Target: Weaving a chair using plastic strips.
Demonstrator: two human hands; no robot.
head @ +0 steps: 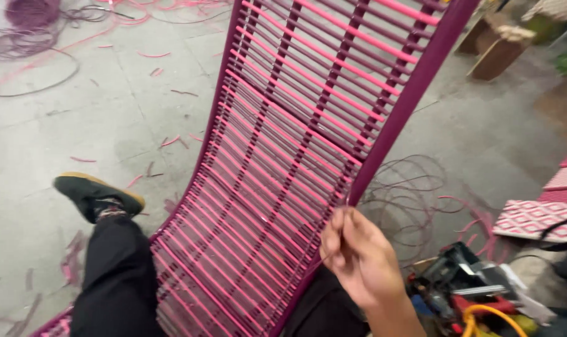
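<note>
Item: long curved chair frame of dark magenta metal tube, woven crosswise with pink and purple plastic cord (283, 162), lay tilted across the person's lap, its long axis running from lower left to upper right, the weave facing the camera. Right hand (358, 256) sat at the frame's right side rail, just below and touching the edge of the weave; the frame extended up and away from it. Fingers (336, 228) were closed together in a pinch on a thin purple cord strand (346, 200) where it met the rail; how tightly could not be told. Left hand was not in view, so the right was the only hand near the work. Also present: black-trousered leg (118, 274) with a dark shoe with tan sole (96, 193) under the frame's left side; loose coils of purple cord (414, 187) on the grey concrete floor (108, 125) beyond the rail; scattered pink cord offcuts (171, 142); a heap of hand tools and a yellow hose (464, 293) at lower right; patterned pink woven panels (533, 218) at right
</note>
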